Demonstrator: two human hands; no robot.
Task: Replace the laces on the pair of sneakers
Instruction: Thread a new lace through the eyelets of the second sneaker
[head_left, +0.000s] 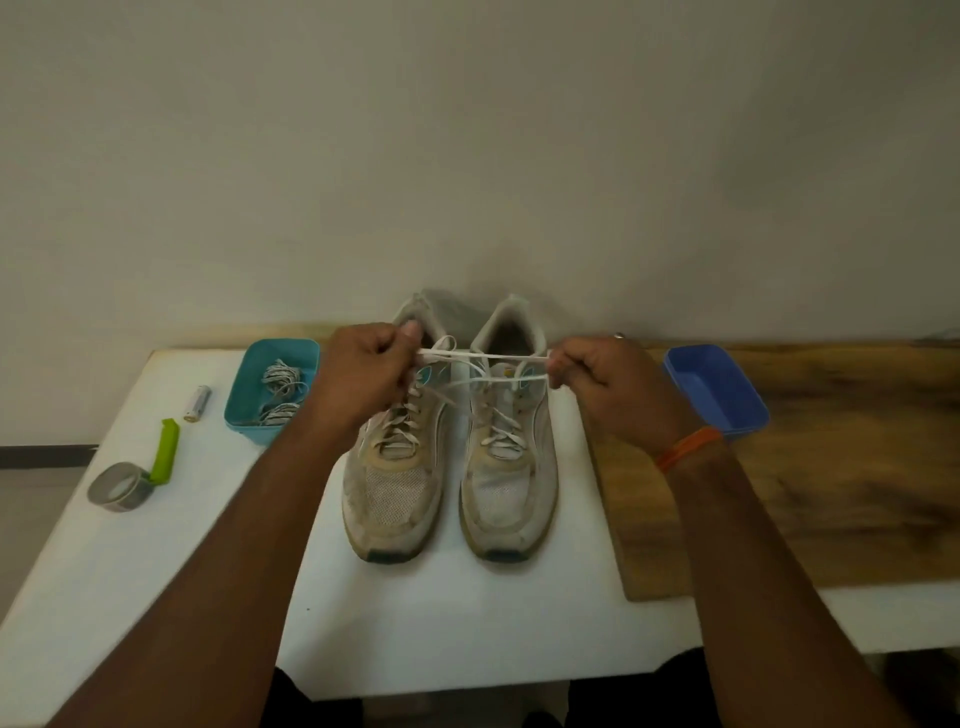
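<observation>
Head view: left hand (363, 376) and right hand (605, 387) each pinching an end of one white lace (485, 355), stretched taut and level between them. Lace long axis running side to side, parallel to the worktop's (467, 623) far edge, above the collars of the sneakers (449, 447). Pair standing side by side mid-worktop, toes toward the near edge, old laces apparently still threaded through both. Left hand over the left shoe's tongue, right hand just beyond the right shoe's outer side; neither clearly nearer to the pair. Teal tray (272, 389) of coiled laces toward the far left corner. Probably early: unlacing barely begun.
</observation>
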